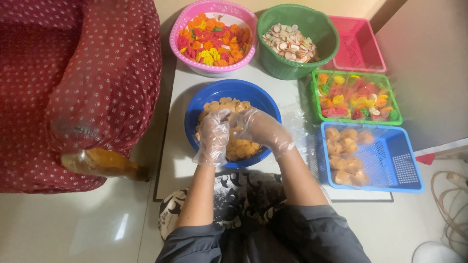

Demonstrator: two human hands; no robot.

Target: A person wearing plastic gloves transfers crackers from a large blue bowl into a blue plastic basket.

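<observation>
Both my hands wear loose clear plastic gloves and reach into a blue bowl (265,100) of pale orange round chips (242,147). My left hand (213,131) rests on the chips at the bowl's left side, fingers curled down. My right hand (258,127) lies beside it toward the middle, fingers bent over the chips and touching the left hand's fingertips. Whether either hand grips chips is hidden under the gloves.
Behind stand a pink bowl (219,7) of mixed coloured chips and a green bowl (302,73) of white chips. At right: an empty pink basket (360,46), a green basket (356,119) and a blue basket (390,165) with bagged chips. A red dotted sofa (78,73) is left.
</observation>
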